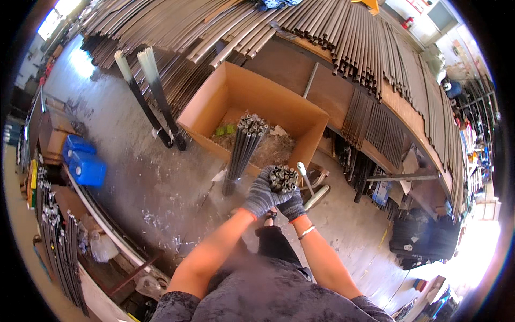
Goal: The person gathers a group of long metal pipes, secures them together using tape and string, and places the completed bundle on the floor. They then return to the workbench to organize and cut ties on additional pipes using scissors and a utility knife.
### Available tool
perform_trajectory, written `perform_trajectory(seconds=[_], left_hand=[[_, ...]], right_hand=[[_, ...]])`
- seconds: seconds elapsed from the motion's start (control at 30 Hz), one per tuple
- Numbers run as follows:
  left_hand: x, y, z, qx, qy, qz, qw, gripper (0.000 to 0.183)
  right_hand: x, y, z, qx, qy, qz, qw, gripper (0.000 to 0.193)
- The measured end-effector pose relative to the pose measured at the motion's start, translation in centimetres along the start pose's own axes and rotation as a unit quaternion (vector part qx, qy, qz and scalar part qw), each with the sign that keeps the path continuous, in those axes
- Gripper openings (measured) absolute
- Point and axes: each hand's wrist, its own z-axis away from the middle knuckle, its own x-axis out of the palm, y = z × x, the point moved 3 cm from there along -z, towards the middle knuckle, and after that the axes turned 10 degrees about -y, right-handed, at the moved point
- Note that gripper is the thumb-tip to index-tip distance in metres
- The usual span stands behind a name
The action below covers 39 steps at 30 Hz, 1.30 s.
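Both my hands, in grey knit gloves with orange cuffs, are closed around a bundle of metal tubes (283, 179) with the open ends facing up. My left hand (258, 193) wraps its left side, and my right hand (293, 206) grips lower on the right. Just beyond them, a second bundle of dark tubes (244, 150) stands upright against the near side of an open cardboard box (273, 92). Inside the box lie small green pieces (225, 129) and crumpled clear plastic (273, 150). Right of my hands is a metal object with white handles (315, 197), partly hidden.
Two tall dark bundles with pale tips (155, 91) stand on the floor left of the box. Racks of long metal tubes (354, 37) stretch across the back and right. Blue plastic jugs (87, 167) and more rods (56, 241) sit at the left.
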Motion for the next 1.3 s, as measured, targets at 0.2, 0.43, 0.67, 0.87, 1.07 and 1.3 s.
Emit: perform_trajectory(seconds=[0.2, 0.43, 0.67, 0.87, 1.07, 1.3], left_hand=[[-1.3, -8.3, -1.8, -0.021, 0.042, 0.001, 0.999, 0.073], [-3.5, -12.4, 11.5, -0.23, 0.156, -0.077, 0.958, 0.065], [-3.6, -13.5, 30.0, -0.373, 0.317, -0.075, 0.869, 0.061], [-4.1, -19.3, 39.4, -0.374, 0.246, -0.141, 0.883, 0.058], [-7.9, -13.0, 50.9, -0.357, 0.285, -0.237, 0.857, 0.061], [-8.9, -9.8, 66.2, -0.387, 0.438, -0.215, 0.783, 0.064]], right_hand=[[-1.3, 4.1, -4.4, 0.007, -0.019, 0.069, 0.997, 0.045], [-4.3, 3.6, -4.0, 0.023, -0.005, -0.289, 0.957, 0.012], [1.0, 11.3, -2.2, 0.056, 0.031, -0.394, 0.917, 0.072], [2.4, 11.8, 0.8, 0.188, -0.077, -0.179, 0.963, 0.062], [11.6, 5.5, 6.6, -0.318, -0.336, 0.563, 0.685, 0.031], [27.7, 1.3, -0.3, -0.136, -0.535, 0.304, 0.777, 0.032]])
